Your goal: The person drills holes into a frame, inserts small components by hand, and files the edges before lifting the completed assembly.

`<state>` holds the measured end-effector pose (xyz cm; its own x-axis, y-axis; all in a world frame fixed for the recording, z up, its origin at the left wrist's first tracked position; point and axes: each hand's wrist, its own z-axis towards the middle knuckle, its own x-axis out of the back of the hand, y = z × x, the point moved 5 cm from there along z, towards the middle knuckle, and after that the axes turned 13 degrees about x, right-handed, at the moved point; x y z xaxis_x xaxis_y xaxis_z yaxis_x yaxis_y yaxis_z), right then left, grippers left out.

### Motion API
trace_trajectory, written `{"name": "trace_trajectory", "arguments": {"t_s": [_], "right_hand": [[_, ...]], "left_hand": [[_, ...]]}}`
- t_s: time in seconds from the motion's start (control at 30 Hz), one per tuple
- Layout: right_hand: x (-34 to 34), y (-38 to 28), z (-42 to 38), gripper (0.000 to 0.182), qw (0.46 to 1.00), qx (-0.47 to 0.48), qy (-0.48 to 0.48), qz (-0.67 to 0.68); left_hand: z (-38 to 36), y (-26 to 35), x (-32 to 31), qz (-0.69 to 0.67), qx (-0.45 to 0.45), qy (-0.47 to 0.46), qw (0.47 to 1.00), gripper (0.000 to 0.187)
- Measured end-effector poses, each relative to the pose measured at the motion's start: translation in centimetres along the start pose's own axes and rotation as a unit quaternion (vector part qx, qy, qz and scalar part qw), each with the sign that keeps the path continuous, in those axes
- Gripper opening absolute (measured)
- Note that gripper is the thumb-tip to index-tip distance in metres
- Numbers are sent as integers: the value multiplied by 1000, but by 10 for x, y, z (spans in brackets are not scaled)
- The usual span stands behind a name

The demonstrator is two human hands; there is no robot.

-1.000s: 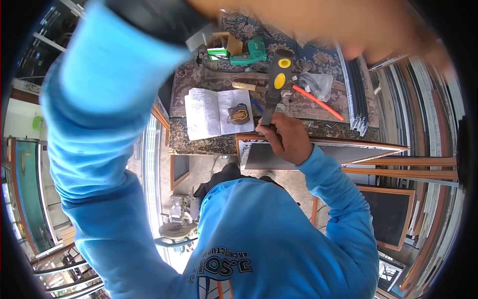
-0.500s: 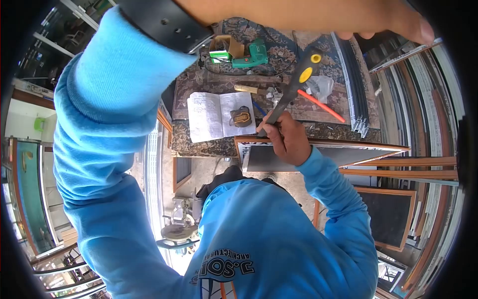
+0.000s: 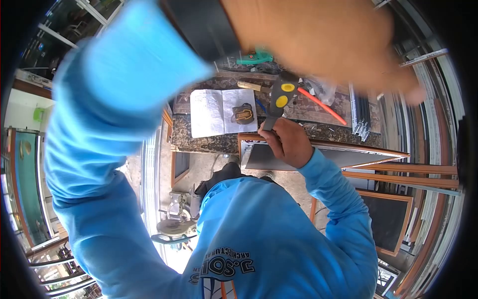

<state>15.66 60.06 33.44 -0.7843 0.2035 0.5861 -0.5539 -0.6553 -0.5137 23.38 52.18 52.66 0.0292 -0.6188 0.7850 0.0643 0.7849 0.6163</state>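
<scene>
My right hand (image 3: 290, 142) pinches the lower end of a flat-bladed tool (image 3: 281, 98) with a black handle and yellow ovals. The tool stands nearly upright, its lower end at the brown edge of a framed dark panel (image 3: 318, 157) by the bench front. Exactly where its tip touches is hidden by my fingers. Close to the camera, my left hand (image 3: 323, 40) is smeared by motion above the bench, a black watch strap on its wrist. Its fingers are too blurred to read, and part of the hand is out of view.
On the bench (image 3: 214, 145) lie an open notebook (image 3: 206, 112), a tape measure (image 3: 242, 114) on its page, an orange-red stick (image 3: 322, 106), a green power tool (image 3: 255, 56) and dark metal profiles (image 3: 362, 114). A saw (image 3: 178, 219) stands lower left. Long strips line the right side.
My left hand has come lower and further into view, over the back of the bench. The tool in my right hand has turned more upright, its handle swinging left and down.
</scene>
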Motion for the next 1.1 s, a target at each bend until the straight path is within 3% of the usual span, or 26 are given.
{"name": "trace_trajectory", "arguments": {"t_s": [0.17,0.23,0.27,0.43,0.53,0.6,0.67,0.7,0.77,0.8,0.87,0.93,1.1], "right_hand": [[1,-1,1,22,997,-14,-49,-51],[6,-10,17,12,997,44,-8,-61],[7,-13,24,11,995,73,13,-68],[-5,0,-1,11,998,-51,16,23],[1,7,-7,15,976,-143,121,114],[0,8,-7,15,983,-129,92,90],[0,10,-8,13,987,-128,56,73],[0,11,-9,12,988,-134,34,69],[-2,9,-8,12,990,-127,5,56],[-1,6,-4,11,993,-113,-1,45],[-1,2,0,9,995,-91,-17,26],[-3,1,1,8,997,-72,-36,7],[-5,4,0,26,998,-3,-51,-22]], "left_hand": [[-4,-4,1,-42,137,17,989,72],[6,4,15,28,167,26,985,71],[11,9,19,102,141,31,984,66],[31,19,59,170,236,84,953,74],[29,40,82,90,237,170,952,72],[18,48,96,39,242,230,942,71],[11,40,98,21,160,250,955,68],[8,21,92,28,76,241,967,67],[7,7,96,13,-6,137,990,64],[9,11,107,-7,-4,45,999,63],[12,11,112,-12,-22,-5,1000,57],[14,8,97,-6,-38,-23,999,52],[9,-7,28,-2,-83,-32,996,41]]}}
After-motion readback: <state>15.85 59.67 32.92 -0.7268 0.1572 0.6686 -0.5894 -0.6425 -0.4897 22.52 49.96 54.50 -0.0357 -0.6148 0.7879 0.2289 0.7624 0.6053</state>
